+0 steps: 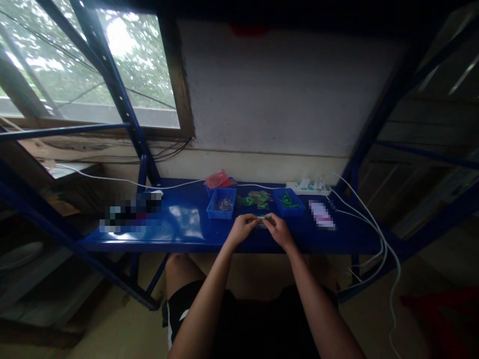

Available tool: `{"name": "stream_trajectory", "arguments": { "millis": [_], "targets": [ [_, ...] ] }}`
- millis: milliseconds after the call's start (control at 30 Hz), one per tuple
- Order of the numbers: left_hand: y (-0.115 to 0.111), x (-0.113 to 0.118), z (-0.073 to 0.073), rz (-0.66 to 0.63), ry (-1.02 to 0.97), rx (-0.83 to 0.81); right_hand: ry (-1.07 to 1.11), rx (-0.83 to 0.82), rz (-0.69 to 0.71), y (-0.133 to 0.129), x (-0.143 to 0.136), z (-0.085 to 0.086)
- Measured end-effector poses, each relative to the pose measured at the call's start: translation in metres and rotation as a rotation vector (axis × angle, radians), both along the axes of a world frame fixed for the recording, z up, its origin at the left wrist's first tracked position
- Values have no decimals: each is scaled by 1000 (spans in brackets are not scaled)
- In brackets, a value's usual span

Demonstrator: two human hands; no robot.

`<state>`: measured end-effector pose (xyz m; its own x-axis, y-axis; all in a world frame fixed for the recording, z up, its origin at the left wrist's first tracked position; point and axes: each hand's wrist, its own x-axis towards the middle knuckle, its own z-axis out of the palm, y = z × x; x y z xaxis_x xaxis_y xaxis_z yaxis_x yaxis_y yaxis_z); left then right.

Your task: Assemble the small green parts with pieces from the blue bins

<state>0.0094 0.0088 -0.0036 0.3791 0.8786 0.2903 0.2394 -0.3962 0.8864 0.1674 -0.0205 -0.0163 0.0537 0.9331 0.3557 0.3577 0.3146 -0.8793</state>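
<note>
Fingertips of both hands, left [245,227] and right [277,230], are pinched nearly closed on a small greenish piece [264,218] above the worktop [149,239], which we judge keeps it steady, near the blue trays [220,214] for short reaches.

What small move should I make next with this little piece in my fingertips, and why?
I'd probably ease the fingertips slightly apart along the small greenish piece, without letting go: the left hand and right hand meet at it, and their fingers hide much of it.
</note>
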Motion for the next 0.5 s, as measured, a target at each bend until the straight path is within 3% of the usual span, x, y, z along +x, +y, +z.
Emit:
{"name": "stream_trajectory", "arguments": {
  "millis": [500],
  "targets": [
    [-2,-1,3,15,9,6,-2,15,-6,0,-1,0]
  ]
}}
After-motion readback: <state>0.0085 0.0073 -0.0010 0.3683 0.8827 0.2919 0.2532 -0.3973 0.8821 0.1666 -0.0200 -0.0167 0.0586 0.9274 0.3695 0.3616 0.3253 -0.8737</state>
